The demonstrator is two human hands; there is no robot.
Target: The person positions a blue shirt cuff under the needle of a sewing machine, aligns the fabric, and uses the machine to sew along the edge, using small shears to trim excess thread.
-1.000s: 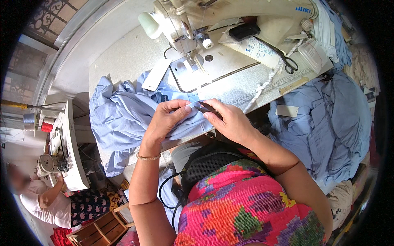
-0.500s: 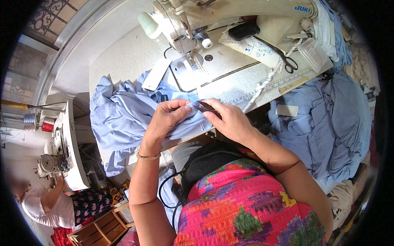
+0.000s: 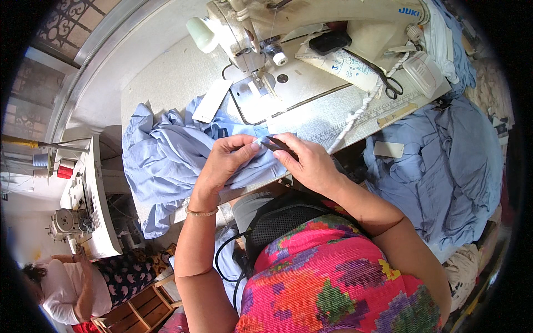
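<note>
A light blue garment (image 3: 166, 147) lies bunched on the near left part of the sewing table, one end hanging over the front edge. My left hand (image 3: 225, 161) pinches its edge between thumb and fingers. Close against it, my right hand (image 3: 313, 164) grips small dark thread snips (image 3: 281, 145), their tips at the pinched cloth. The snips' lower part is hidden in my fingers. A dark label (image 3: 222, 132) shows on the garment just beyond my left hand, and a white card (image 3: 212, 101) rests farther back on the cloth.
Beyond my hands stands a sewing machine (image 3: 244, 50), its needle area lit. Black-handled scissors (image 3: 393, 87), a white twisted cord (image 3: 355, 117) and a clear plastic box (image 3: 425, 75) lie right. Blue garments (image 3: 438, 172) are heaped at right. A co-worker (image 3: 69, 283) sits lower left by another machine (image 3: 69, 222).
My hands, the snips and the cloth have barely shifted. At lower left the co-worker has drawn an arm back from the other machine and changed posture.
</note>
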